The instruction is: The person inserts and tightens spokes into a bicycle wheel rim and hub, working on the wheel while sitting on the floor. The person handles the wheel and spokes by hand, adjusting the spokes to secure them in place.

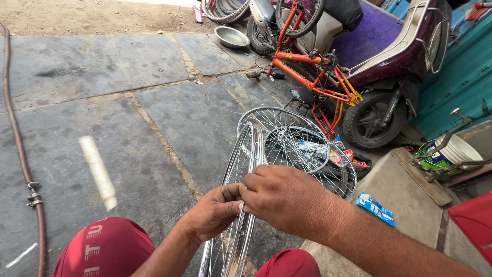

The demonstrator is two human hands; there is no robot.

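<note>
Wheel rim, chromed steel, spoked, standing upright on edge between the red-trousered knees, near lower centre of view. Both hands pinched together on its upper arc. Left hand closed narrow, thumb and forefinger nipping something small at the rim channel; the item itself too small to tell, likely a spoke nipple or spoke end. Right hand curled over from the far side, fingertips meeting the left at the same spot, fingers narrow, steadying rim or spoke. Step in hand, judged: seating or threading one spoke at the rim, part of lacing or truing the wheel. Next move probably calls for fine finger rotation at that one point while holding the rim from rolling; a slip would drop the small part onto the stone.

Rim surface bright, lightly scuffed, spokes thin and evenly fanned, no tyre fitted.

Just beyond: two more spoked wheels leaning together on the grey stone paving, wrappers caught among their spokes. Blue packet on the concrete step at right. Rubber hose along the left edge. Farther: white bucket, orange bicycle frame against a maroon scooter, metal bowl at top.
</note>
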